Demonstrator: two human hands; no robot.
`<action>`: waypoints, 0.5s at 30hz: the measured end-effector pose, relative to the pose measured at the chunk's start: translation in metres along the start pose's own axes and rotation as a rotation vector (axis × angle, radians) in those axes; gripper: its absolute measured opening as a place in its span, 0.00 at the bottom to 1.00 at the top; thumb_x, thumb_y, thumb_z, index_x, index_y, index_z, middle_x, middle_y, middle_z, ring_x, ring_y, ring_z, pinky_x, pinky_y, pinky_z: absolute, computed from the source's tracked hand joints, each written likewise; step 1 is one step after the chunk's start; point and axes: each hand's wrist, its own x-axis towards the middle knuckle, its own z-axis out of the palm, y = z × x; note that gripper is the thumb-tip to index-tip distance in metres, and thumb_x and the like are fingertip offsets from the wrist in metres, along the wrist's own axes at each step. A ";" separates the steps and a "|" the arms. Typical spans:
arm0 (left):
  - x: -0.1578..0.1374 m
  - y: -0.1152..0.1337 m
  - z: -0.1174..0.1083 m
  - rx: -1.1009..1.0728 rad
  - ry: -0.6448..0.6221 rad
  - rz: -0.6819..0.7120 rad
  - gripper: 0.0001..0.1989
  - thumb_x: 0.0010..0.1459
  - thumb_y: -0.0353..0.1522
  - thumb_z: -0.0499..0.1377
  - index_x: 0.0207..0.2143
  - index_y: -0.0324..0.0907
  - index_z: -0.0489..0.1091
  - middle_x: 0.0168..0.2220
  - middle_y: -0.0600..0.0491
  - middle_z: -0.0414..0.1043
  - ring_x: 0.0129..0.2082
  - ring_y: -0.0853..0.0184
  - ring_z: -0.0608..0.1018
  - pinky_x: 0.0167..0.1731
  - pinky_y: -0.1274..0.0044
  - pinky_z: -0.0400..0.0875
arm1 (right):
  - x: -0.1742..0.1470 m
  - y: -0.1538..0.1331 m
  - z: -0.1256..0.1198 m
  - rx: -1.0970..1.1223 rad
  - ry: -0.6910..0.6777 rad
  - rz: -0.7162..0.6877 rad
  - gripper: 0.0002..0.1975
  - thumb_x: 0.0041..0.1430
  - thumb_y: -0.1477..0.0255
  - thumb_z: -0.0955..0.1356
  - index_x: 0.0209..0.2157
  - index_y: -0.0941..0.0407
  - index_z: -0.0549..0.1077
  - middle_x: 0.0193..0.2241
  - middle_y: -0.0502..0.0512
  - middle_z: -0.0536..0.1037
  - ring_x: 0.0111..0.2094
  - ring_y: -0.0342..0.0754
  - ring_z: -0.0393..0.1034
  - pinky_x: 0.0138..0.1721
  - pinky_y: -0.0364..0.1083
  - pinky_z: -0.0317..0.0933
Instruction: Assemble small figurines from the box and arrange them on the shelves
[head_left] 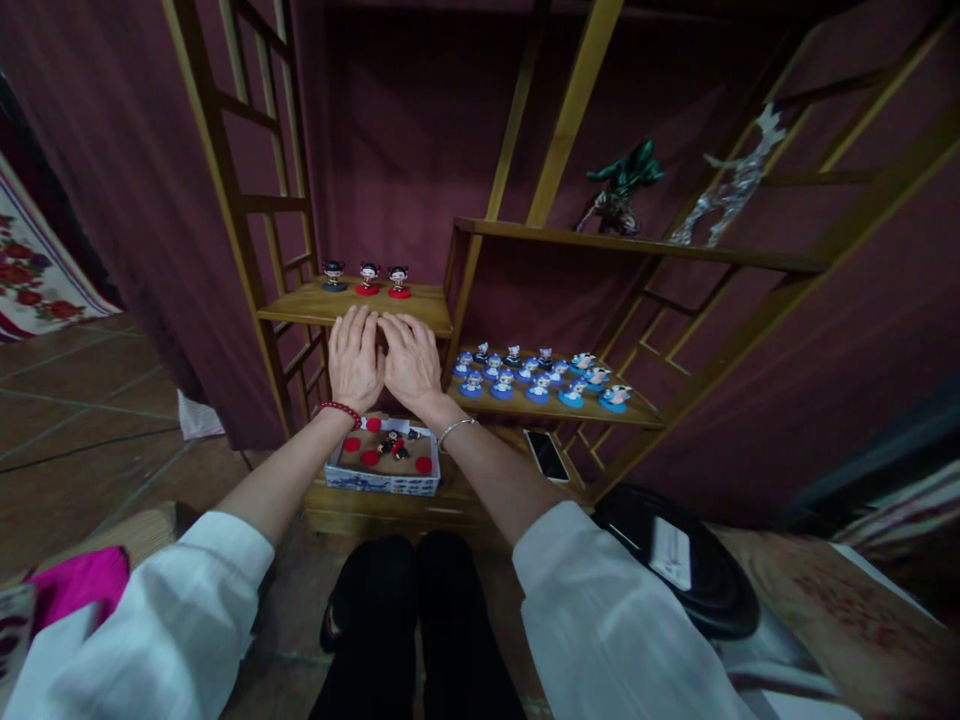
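My left hand [355, 362] and my right hand [411, 362] lie side by side, backs up, at the front edge of the small upper-left shelf [296, 305]. Their fingers are stretched out and hold nothing that I can see; the palms are hidden. Just behind the fingertips stand three small figurines: one on a dark base [334, 276] and two on red bases, a middle one [367, 279] and a right one [399, 282]. Below my wrists is an open box [382, 484] with red discs [424, 465] and a few loose small figurines [393, 445] in it.
Several blue-and-white figurines [538, 388] stand in rows on the shelf to the right. A phone [547, 455] lies below them. Higher up are a green statue [626, 188] and a clear deer-like statue [731, 185]. A black round-topped object [679, 560] stands at lower right.
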 end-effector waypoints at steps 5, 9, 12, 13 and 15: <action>-0.015 0.002 0.001 -0.072 -0.021 0.023 0.25 0.58 0.33 0.42 0.57 0.36 0.47 0.61 0.44 0.44 0.61 0.63 0.43 0.57 0.65 0.46 | -0.022 -0.003 0.006 0.049 -0.015 -0.007 0.24 0.57 0.77 0.54 0.56 0.58 0.54 0.57 0.53 0.55 0.58 0.47 0.41 0.57 0.51 0.41; -0.035 0.003 0.005 -0.088 -0.082 0.071 0.23 0.58 0.31 0.43 0.56 0.36 0.49 0.62 0.44 0.40 0.61 0.63 0.42 0.57 0.65 0.48 | -0.049 0.001 0.022 0.103 0.020 0.023 0.24 0.57 0.79 0.53 0.56 0.60 0.56 0.57 0.55 0.56 0.58 0.46 0.42 0.57 0.49 0.43; -0.056 0.003 0.017 -0.093 -0.198 0.054 0.21 0.57 0.29 0.43 0.54 0.37 0.54 0.61 0.45 0.44 0.60 0.62 0.47 0.56 0.65 0.52 | -0.069 0.007 0.038 0.145 -0.028 0.070 0.25 0.55 0.80 0.55 0.55 0.60 0.57 0.57 0.57 0.57 0.57 0.47 0.45 0.56 0.51 0.45; -0.064 0.002 0.022 -0.089 -0.269 0.034 0.20 0.57 0.29 0.43 0.52 0.38 0.57 0.60 0.46 0.46 0.59 0.62 0.50 0.55 0.67 0.54 | -0.075 0.009 0.044 0.156 -0.054 0.086 0.25 0.54 0.81 0.55 0.55 0.60 0.58 0.57 0.58 0.56 0.56 0.48 0.46 0.56 0.52 0.46; -0.082 0.002 0.034 -0.084 -0.455 -0.006 0.19 0.57 0.30 0.44 0.50 0.37 0.60 0.57 0.44 0.53 0.56 0.62 0.58 0.52 0.72 0.59 | -0.089 0.015 0.057 0.178 -0.135 0.122 0.25 0.53 0.82 0.56 0.53 0.59 0.60 0.56 0.59 0.56 0.54 0.49 0.50 0.54 0.52 0.49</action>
